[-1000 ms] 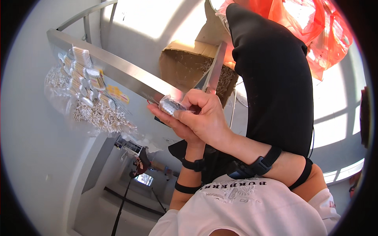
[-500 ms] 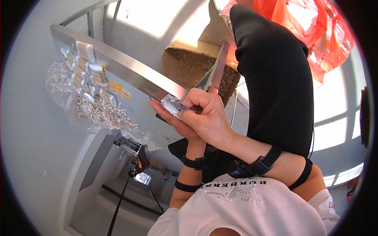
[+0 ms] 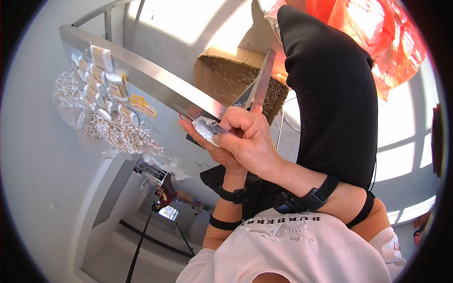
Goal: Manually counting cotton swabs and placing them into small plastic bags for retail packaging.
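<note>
A small clear plastic bag of white-tipped cotton swabs (image 3: 205, 132) lies across the fingers of my left hand (image 3: 218, 153), which is turned palm up and supports it from below. My right hand (image 3: 257, 144) crosses over from the right, with thumb and curled forefinger pinching the near end of the bag. Part of the left hand is hidden beneath the right. To the left, bundles of cotton swabs (image 3: 100, 57) are stacked beside a heap of loose cotton swabs (image 3: 118, 134) on clear plastic.
A metal-edged table rail (image 3: 141, 70) runs up to my hands. Beyond it stands an open cardboard box (image 3: 214, 82) with scattered swabs inside. Yellow printed cards (image 3: 144, 106) lie by the bundles. Red plastic bags (image 3: 391, 42) sit at far right, past my black-clad leg (image 3: 335, 108). Another person (image 3: 166, 194) is in the background.
The bag has shifted slightly in my hands, and its film looks smoother over the swab tips. Both hands keep nearly the same place and grip.
</note>
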Tool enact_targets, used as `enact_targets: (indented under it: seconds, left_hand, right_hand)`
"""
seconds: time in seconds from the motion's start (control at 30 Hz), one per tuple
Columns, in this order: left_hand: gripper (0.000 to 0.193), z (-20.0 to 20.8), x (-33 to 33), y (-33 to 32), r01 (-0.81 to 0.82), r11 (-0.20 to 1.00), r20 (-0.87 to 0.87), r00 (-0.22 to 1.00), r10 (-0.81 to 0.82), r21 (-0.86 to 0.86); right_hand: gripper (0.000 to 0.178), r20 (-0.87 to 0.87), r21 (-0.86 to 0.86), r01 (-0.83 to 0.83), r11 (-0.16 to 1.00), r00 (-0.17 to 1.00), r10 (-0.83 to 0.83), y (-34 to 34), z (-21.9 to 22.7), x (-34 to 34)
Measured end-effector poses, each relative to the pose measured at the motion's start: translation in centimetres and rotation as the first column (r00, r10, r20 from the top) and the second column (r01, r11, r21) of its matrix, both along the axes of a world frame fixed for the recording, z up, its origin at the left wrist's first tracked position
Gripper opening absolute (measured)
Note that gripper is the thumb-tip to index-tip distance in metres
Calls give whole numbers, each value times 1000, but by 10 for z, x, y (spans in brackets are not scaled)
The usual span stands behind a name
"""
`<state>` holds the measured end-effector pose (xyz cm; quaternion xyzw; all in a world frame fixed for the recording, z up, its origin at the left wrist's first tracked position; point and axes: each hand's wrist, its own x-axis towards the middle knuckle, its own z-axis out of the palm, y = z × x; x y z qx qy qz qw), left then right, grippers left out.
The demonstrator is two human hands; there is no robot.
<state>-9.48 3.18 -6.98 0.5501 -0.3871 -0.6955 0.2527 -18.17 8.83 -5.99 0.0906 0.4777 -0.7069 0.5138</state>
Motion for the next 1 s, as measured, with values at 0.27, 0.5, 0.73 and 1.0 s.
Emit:
enact_targets:
  seconds: [0.27,0.5,0.73,1.0]
  left_hand:
    - [53,-16,32,-7,151,971,-458,887,-51,184]
    - [57,-13,34,-3,143,980,-65,986,-154,-141]
    - [75,0,-4,14,573,635,626,760,-175,-518]
    - [89,-3,8,11,658,564,712,682,-166,-499]
  right_hand:
    - [20,-55,24,0,1000,998,2,-2,3,0]
    - [19,-72,43,2,999,997,1,-2,2,-1]
    - [26,38,53,48,997,998,-50,-6,4,-7]
    - [28,-1,42,11,999,1000,-11,-8,-16,-5]
